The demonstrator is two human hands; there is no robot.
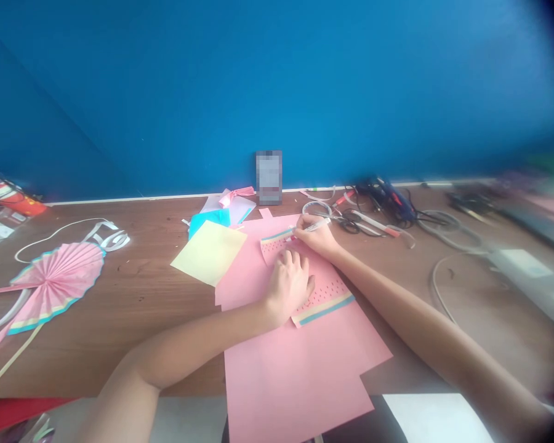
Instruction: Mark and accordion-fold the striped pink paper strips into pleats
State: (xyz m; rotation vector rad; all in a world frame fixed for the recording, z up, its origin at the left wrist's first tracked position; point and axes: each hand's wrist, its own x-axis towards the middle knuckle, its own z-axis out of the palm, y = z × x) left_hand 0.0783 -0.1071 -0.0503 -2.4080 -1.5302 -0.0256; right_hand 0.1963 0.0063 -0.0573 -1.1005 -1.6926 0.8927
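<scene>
Dotted paper [327, 296] lies aslant on a big pink sheet [277, 375], out in the middle of the surface [141, 295]. Right across its middle rests the left hand [290, 282], half open with bent fingers, pressing on it and gripping nothing that I can see. One end of the paper pokes out beyond the fingers, toward the far edge; the other, with its yellow and blue bands, shows beside the wrist, toward the near edge. The right hand [314, 235] is at the far end, closed around a white pen [317, 225] angled down at the dots.

From here the paper's centre is covered, and I can't tell whether the pen's tip touches. The pink sheet hangs over the near edge and runs out of sight. At the far edge, the phone's [269, 178] screen is too blocky to read. Toward the right edge, cables [447, 227] blur together.
</scene>
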